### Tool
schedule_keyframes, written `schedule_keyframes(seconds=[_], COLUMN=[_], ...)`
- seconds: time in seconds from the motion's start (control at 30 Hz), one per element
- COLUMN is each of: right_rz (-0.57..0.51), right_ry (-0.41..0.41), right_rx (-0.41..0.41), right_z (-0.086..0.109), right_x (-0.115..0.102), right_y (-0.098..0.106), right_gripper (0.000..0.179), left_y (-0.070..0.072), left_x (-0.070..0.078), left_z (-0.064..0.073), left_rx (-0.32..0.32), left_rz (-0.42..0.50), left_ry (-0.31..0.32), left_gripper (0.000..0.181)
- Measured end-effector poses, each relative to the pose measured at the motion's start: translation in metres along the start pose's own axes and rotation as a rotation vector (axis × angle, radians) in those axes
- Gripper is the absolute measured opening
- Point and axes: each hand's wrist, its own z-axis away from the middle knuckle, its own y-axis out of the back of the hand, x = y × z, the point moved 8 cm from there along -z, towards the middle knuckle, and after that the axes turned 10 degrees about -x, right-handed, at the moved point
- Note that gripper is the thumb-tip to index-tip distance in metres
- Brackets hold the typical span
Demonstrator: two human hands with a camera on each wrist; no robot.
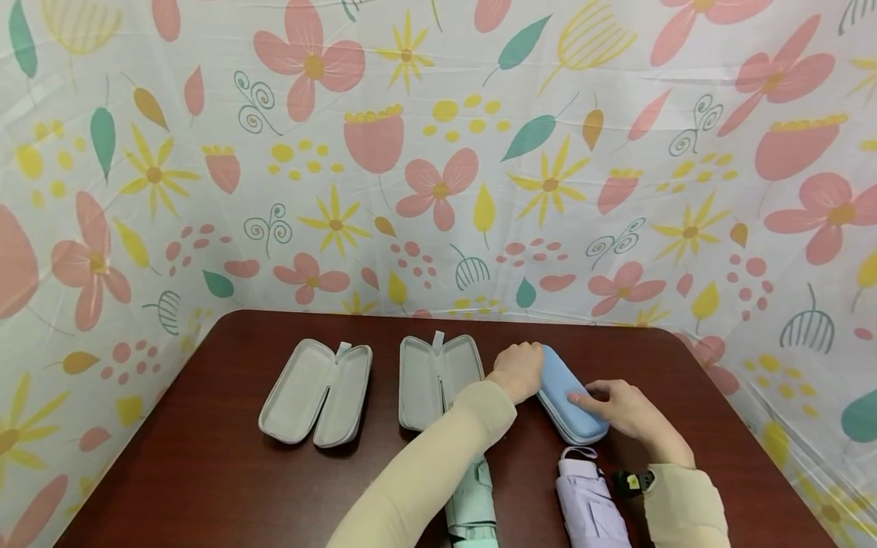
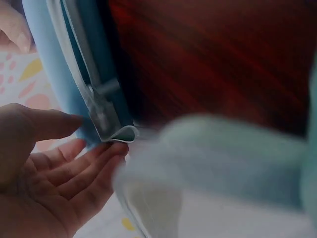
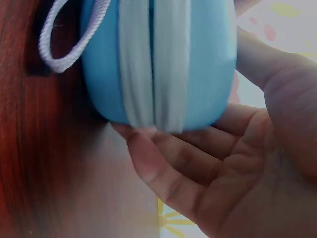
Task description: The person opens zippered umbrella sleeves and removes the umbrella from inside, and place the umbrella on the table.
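Note:
A light blue zip case lies with its lid down on the right half of the table. My left hand holds its far end; in the left wrist view the thumb and fingers are at the corner, by the zip pull and a small fabric loop. My right hand grips the case's right side, thumb on top. In the right wrist view its fingers curl around the case end, past the grey zip tapes. A folded lilac umbrella lies just in front of the case.
Two zip cases lie spread open with grey insides, one at the left and one mid-table. A folded mint green umbrella lies in front of the middle case, partly behind my left sleeve. A flowered cloth hangs behind the table.

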Motion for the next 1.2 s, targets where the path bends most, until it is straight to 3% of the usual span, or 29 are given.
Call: schedule_keyframes(seconds=[0.17, 0.4, 0.6, 0.7, 1.0, 1.2], right_rz=[-0.075, -0.164, -0.304, -0.34, -0.349, -0.339], right_ry=[-0.008, 0.058, 0.215, 0.251, 0.29, 0.284], right_rx=[-0.05, -0.071, -0.113, -0.121, -0.129, -0.121], right_z=[0.002, 0.004, 0.005, 0.003, -0.002, -0.003], right_x=[0.003, 0.005, 0.001, 0.002, 0.003, 0.006], right_y=[-0.001, -0.004, -0.006, -0.006, -0.009, -0.01], right_gripper=[0.069, 0.056, 0.032, 0.028, 0.022, 0.025], left_y=[0.0, -0.002, 0.002, 0.005, -0.01, -0.013], left_x=[0.01, 0.021, 0.035, 0.041, 0.053, 0.055], left_z=[0.002, 0.005, 0.005, 0.004, -0.001, 0.002], left_rx=[0.013, -0.019, -0.014, -0.016, -0.185, -0.224], left_rz=[-0.024, 0.159, 0.089, 0.052, 0.012, 0.007], left_ry=[0.03, 0.067, 0.1, 0.143, 0.2, 0.237], left_gripper=[0.038, 0.045, 0.042, 0.046, 0.076, 0.096])
